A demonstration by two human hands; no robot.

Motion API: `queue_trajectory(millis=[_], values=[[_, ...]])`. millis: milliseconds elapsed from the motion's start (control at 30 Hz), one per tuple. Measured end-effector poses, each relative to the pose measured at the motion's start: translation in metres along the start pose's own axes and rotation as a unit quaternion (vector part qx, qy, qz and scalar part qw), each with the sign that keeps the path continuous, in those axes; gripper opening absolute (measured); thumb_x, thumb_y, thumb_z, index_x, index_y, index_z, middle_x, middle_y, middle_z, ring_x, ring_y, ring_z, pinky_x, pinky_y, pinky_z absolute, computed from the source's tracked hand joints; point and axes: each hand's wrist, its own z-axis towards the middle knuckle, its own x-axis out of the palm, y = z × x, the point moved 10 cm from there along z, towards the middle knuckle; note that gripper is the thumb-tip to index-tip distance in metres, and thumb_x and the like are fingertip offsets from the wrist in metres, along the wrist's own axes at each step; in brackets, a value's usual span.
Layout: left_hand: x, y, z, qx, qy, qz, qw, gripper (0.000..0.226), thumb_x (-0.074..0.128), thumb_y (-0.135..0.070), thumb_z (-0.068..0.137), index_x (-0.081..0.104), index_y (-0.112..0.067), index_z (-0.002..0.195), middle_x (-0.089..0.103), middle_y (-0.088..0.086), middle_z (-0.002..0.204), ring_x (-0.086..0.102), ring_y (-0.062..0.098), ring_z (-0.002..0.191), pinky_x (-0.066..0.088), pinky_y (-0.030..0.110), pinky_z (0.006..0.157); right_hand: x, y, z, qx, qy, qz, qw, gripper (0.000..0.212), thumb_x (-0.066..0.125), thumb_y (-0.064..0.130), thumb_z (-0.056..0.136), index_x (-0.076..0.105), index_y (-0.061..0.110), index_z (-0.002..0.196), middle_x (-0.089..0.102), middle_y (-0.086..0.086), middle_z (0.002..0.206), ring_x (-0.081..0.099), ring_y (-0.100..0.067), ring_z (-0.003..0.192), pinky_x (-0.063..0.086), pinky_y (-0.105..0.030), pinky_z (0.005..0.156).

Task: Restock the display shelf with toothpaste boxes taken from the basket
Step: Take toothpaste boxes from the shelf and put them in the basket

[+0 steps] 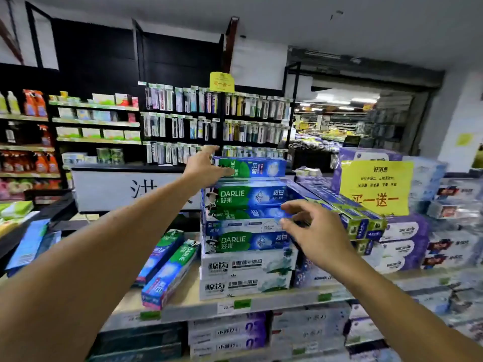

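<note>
The step in hand looks like placing and squaring. The top box (258,167) lies flat on the stack (248,220), and the left hand (205,164) lies against its left end at 9 o'clock, fingers spread and straight, pressing rather than gripping. The right hand (313,233) is at 3 o'clock of the stack, lower down. Its fingers are loosely bent and its thumb apart, pinching nothing, and whether it touches the boxes cannot be told.

The next move probably calls for a light push from the left, with the right hand steadying the far end, so the top box sits flush and the tall stack does not shift. Then comes another reach to the basket, which is out of view, so what it holds cannot be told.

The shelf (188,292) carries the rest:
- The green-and-blue stack sits on two white boxes (245,273).
- Two loose boxes (167,270) lie angled at 8 o'clock of the stack.
- A slanted row (347,207) leans at 3 o'clock.
- Purple packs (402,246) sit beyond it — under a yellow sign (376,186).
</note>
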Motion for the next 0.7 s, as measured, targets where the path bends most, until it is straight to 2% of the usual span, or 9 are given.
queue_trajectory(millis=[67, 100, 200, 333, 433, 500, 567, 633, 700], values=[[0.012, 0.001, 0.004, -0.026, 0.036, -0.007, 0.999, 0.084, 0.089, -0.032, 0.068, 0.049, -0.029, 0.141, 0.055, 0.008, 0.134, 0.070, 0.019, 0.092, 0.061, 0.029, 0.077, -0.001, -0.008, 0.013, 0.010, -0.003, 0.022, 1.000, 0.024, 0.074, 0.028, 0.087, 0.069, 0.031, 0.110, 0.062, 0.023, 0.093, 0.058, 0.006, 0.087, 0.038, -0.001, 0.059], [0.014, 0.003, 0.005, -0.032, 0.040, -0.005, 0.999, 0.078, 0.090, -0.028, 0.068, 0.053, -0.028, 0.137, 0.056, 0.005, 0.130, 0.069, 0.021, 0.091, 0.061, 0.031, 0.076, 0.000, -0.014, 0.021, 0.005, 0.000, 0.026, 1.000, 0.024, 0.074, 0.027, 0.087, 0.069, 0.031, 0.110, 0.063, 0.022, 0.092, 0.058, 0.005, 0.085, 0.039, -0.002, 0.059], [0.012, 0.007, 0.007, -0.028, 0.029, -0.028, 0.999, 0.063, 0.087, -0.020, 0.072, 0.059, -0.028, 0.127, 0.057, -0.003, 0.114, 0.065, 0.014, 0.068, 0.056, 0.022, 0.054, 0.004, -0.021, 0.044, -0.016, 0.012, 0.024, 1.000, 0.025, 0.073, 0.028, 0.087, 0.069, 0.030, 0.112, 0.064, 0.021, 0.094, 0.060, 0.001, 0.088, 0.044, -0.013, 0.069], [-0.002, 0.000, 0.007, 0.011, -0.009, -0.068, 0.998, 0.052, 0.083, -0.023, 0.078, 0.060, -0.031, 0.124, 0.064, 0.003, 0.105, 0.064, 0.012, 0.071, 0.057, 0.022, 0.058, 0.010, -0.028, 0.086, -0.048, 0.040, -0.021, 0.998, 0.042, 0.075, 0.034, 0.084, 0.062, 0.029, 0.124, 0.063, 0.008, 0.118, 0.059, -0.012, 0.102, 0.047, -0.030, 0.088], [-0.014, -0.003, 0.009, 0.027, -0.035, -0.090, 0.995, 0.045, 0.080, -0.025, 0.082, 0.060, -0.035, 0.121, 0.062, 0.004, 0.108, 0.067, 0.021, 0.091, 0.058, 0.033, 0.079, 0.037, -0.030, 0.111, -0.081, 0.131, -0.095, 0.983, 0.073, 0.074, 0.047, 0.082, 0.041, 0.034, 0.146, 0.041, 0.003, 0.151, 0.043, -0.019, 0.133, 0.039, -0.038, 0.108], [-0.020, 0.000, 0.009, 0.013, -0.045, -0.142, 0.989, 0.043, 0.078, -0.021, 0.083, 0.061, -0.034, 0.121, 0.061, 0.011, 0.117, 0.066, 0.030, 0.104, 0.055, 0.044, 0.092, 0.062, -0.033, 0.118, -0.101, 0.195, -0.144, 0.965, 0.083, 0.069, 0.055, 0.083, 0.027, 0.037, 0.153, 0.027, 0.005, 0.160, 0.029, -0.018, 0.144, 0.029, -0.039, 0.115], [-0.026, 0.001, 0.006, 0.001, -0.065, -0.173, 0.983, 0.041, 0.077, -0.017, 0.085, 0.062, -0.034, 0.119, 0.061, 0.012, 0.116, 0.068, 0.031, 0.103, 0.056, 0.043, 0.092, 0.076, -0.035, 0.120, -0.125, 0.204, -0.188, 0.953, 0.083, 0.066, 0.058, 0.084, 0.026, 0.035, 0.153, 0.026, 0.003, 0.160, 0.025, -0.019, 0.145, 0.027, -0.037, 0.115], [-0.031, 0.001, 0.001, -0.008, -0.079, -0.201, 0.976, 0.041, 0.075, -0.013, 0.086, 0.062, -0.029, 0.121, 0.060, 0.011, 0.114, 0.072, 0.023, 0.093, 0.059, 0.033, 0.082, 0.074, -0.030, 0.123, -0.149, 0.156, -0.202, 0.955, 0.079, 0.067, 0.059, 0.083, 0.035, 0.032, 0.150, 0.037, 0.003, 0.152, 0.034, -0.021, 0.138, 0.034, -0.038, 0.110], [-0.028, 0.002, -0.005, -0.014, -0.065, -0.292, 0.954, 0.038, 0.071, -0.004, 0.087, 0.061, -0.018, 0.121, 0.058, 0.015, 0.113, 0.074, 0.020, 0.087, 0.060, 0.030, 0.075, 0.069, -0.022, 0.123, -0.176, 0.106, -0.205, 0.957, 0.076, 0.071, 0.060, 0.079, 0.045, 0.027, 0.142, 0.044, 0.003, 0.140, 0.041, -0.020, 0.129, 0.043, -0.041, 0.102]])
